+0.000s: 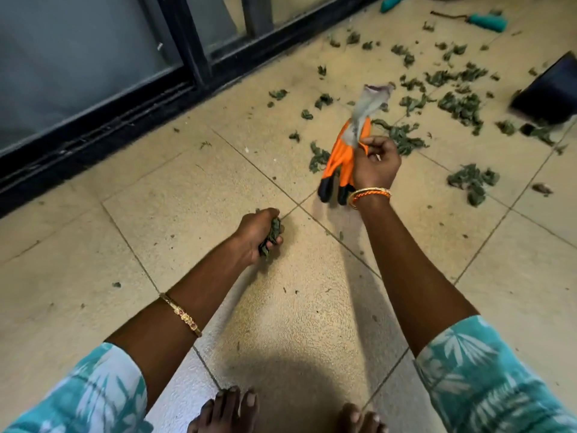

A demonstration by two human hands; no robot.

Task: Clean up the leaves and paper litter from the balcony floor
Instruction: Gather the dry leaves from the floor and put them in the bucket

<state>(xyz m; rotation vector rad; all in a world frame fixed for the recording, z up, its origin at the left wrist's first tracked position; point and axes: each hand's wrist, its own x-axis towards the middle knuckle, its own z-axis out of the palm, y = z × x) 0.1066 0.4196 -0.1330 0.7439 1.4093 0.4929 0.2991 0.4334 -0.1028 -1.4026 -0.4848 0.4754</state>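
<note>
Gripping a bunch of leaves (271, 235) in my left hand (254, 234), fingers curled tight, right hand (374, 164) pinching an orange glove (342, 157) by its grey cuff, loose leaves (459, 107) scattered on the tiled floor (187, 198).

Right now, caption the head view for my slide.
Left hand grips leaves; right hand holds an orange glove above the littered balcony floor.

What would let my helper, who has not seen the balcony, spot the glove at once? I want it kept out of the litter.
Start from the dark sliding door frame and cross the tiled floor towards the scattered leaves. The glove hangs from the right hand, above the tiles. It is bright orange with black fingertips and a grey cuff; everything near it is dull green.
</note>
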